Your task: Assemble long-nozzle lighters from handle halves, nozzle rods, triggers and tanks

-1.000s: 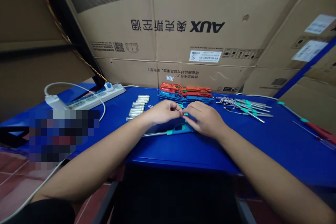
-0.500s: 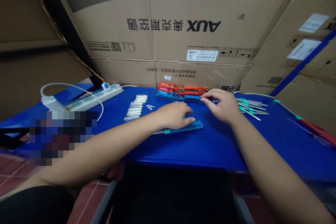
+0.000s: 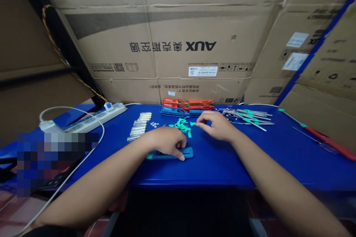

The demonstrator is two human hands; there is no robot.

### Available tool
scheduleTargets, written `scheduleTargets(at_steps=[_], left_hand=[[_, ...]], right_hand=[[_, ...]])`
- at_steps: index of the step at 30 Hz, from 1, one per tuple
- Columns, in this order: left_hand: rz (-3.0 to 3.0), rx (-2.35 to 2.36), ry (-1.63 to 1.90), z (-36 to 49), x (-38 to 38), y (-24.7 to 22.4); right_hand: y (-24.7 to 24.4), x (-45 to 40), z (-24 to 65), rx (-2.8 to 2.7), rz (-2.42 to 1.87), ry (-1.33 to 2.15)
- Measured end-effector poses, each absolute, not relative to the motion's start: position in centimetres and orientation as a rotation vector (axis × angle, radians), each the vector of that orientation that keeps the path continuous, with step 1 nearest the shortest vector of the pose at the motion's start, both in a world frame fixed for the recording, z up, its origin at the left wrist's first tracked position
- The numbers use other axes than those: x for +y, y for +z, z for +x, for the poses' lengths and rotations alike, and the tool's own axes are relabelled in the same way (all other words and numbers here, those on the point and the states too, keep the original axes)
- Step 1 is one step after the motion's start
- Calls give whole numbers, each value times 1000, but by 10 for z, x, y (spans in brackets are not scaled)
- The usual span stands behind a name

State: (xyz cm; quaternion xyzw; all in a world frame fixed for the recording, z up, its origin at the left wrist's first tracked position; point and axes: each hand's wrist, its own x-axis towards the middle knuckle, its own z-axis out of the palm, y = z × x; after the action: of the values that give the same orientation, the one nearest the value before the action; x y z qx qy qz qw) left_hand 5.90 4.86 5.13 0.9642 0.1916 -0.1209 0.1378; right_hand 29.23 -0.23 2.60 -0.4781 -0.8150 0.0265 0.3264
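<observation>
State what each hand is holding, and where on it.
The left hand presses the blue plastic handle from above, near its right end. The right hand holds nothing visible; its fingertips sit beside teal plastic pieces.

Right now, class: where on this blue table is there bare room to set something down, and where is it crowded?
Bare blue tabletop shows right of the right hand, below the green-gripped metal tools, up to the red-handled screwdriver. Crowded along the back middle: green pieces, silver tubes, red and blue tools.
</observation>
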Motion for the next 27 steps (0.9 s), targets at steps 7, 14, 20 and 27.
scheduleTargets(at_steps=[7, 14, 20, 27], left_hand=[[2540, 576, 359, 58, 59, 47], [1893, 533, 452, 70, 61, 34], [1820, 540, 651, 73, 62, 29], [2076, 636, 620, 73, 62, 25]], right_hand=[[17, -6, 271, -2144, -989, -17], [21, -11, 271, -2004, -942, -319], [23, -11, 270, -1996, -1010, -297], [21, -8, 270, -2030, -1122, -119]])
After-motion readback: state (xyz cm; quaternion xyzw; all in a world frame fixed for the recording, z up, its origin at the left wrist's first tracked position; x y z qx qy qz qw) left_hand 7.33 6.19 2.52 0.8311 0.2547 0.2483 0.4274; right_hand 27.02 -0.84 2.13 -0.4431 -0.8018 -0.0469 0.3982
